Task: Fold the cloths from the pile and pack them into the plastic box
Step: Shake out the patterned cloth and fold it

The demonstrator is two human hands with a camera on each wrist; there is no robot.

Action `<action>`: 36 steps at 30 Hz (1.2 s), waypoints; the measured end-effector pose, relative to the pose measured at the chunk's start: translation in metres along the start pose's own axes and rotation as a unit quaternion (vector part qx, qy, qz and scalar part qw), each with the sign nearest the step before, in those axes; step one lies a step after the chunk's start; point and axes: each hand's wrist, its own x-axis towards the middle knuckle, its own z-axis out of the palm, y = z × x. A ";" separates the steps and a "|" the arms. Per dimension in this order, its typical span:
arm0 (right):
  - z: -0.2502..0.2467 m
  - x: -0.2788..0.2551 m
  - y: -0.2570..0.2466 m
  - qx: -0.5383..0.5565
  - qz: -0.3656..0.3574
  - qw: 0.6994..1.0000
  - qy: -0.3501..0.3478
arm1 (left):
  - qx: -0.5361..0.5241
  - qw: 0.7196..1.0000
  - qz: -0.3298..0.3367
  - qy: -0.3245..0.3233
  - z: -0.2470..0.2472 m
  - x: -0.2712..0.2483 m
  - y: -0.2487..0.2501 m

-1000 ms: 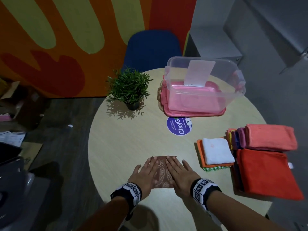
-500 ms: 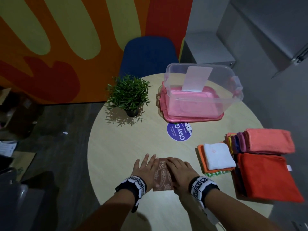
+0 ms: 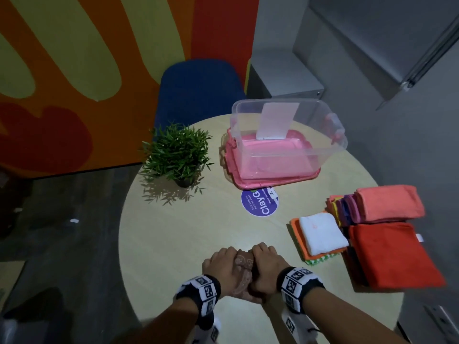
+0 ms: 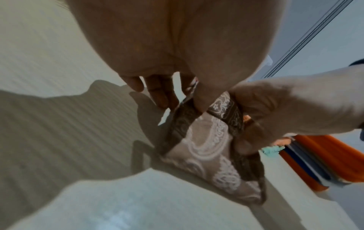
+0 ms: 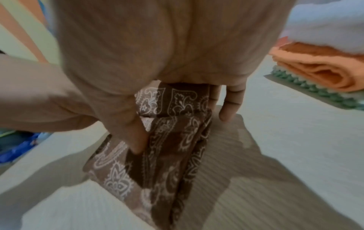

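Holding the brown cloth [image 3: 243,269] up off the table [image 3: 173,232] with both hands, I keep its folds together so it can go into the box. My left hand [image 3: 219,265] has its fingers curled around the left side of the cloth. My right hand [image 3: 265,263] grips the right side, thumb pressed on the front. I use two hands so the small bundle does not fall open.

On the far left of the round, pale table stands a little green plant [image 3: 176,153]. In the far middle sits the clear plastic box [image 3: 285,135] on its pink lid [image 3: 248,183]; I see no cloths in it. To the right lie the other cloths [image 3: 372,227], well apart from my hands. A blue chair [image 3: 198,90] and a bright orange wall [image 3: 124,70] are behind the table.
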 end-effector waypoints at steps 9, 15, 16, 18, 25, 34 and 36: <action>-0.049 -0.024 0.021 0.318 0.036 0.942 0.103 | -0.328 0.944 0.042 -0.001 -0.027 0.015 0.012; -0.085 -0.045 0.065 0.429 0.039 0.880 0.200 | -0.523 0.852 -0.027 -0.015 -0.022 0.023 0.054; -0.088 -0.048 0.075 0.433 0.042 0.874 0.215 | -0.530 0.848 -0.029 -0.005 -0.022 0.024 0.067; -0.094 -0.056 0.094 0.414 0.046 0.876 0.244 | -0.536 0.844 -0.025 0.010 -0.021 0.028 0.095; -0.097 -0.079 0.155 0.283 0.071 0.909 0.298 | -0.475 0.879 0.004 0.048 -0.002 0.041 0.177; -0.089 -0.083 0.181 0.164 0.085 0.955 0.231 | -0.392 0.917 -0.009 0.075 0.025 0.042 0.202; -0.089 -0.084 0.180 0.137 0.083 0.961 0.225 | -0.396 0.914 -0.013 0.081 0.026 0.039 0.201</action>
